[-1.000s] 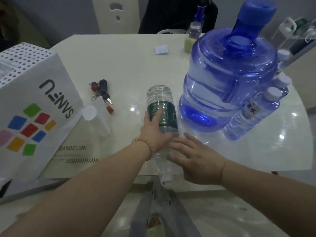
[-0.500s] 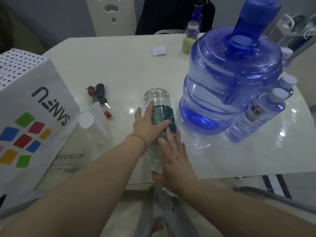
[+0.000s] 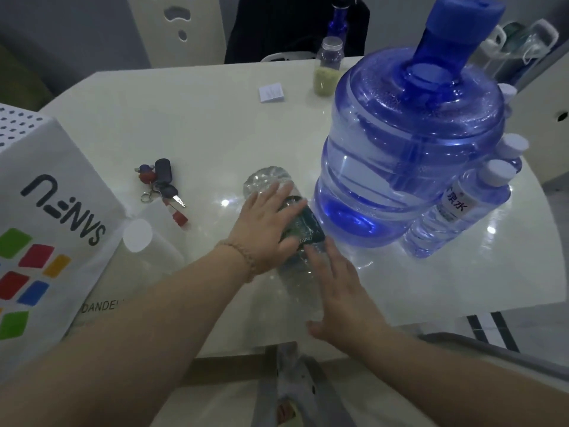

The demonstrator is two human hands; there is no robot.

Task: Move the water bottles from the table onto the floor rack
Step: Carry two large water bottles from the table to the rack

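A clear water bottle with a dark green label lies on its side on the white table, base pointing away from me. My left hand lies over its upper half and label, fingers spread. My right hand cups its lower right side, thumb hooked under near the neck. Right beside it stands a large blue water jug. Small blue-tinted water bottles with white caps stand behind the jug at the right. No floor rack is in view.
A white box with coloured squares stands at the left, a white cylinder leaning by it. Keys lie left of the clear bottle. A jar and a paper note sit at the far edge, a chair behind.
My left hand has slid further over the bottle's label. My right hand moved from the neck end up along the bottle's right side. The bottle has turned slightly, its base swinging left.
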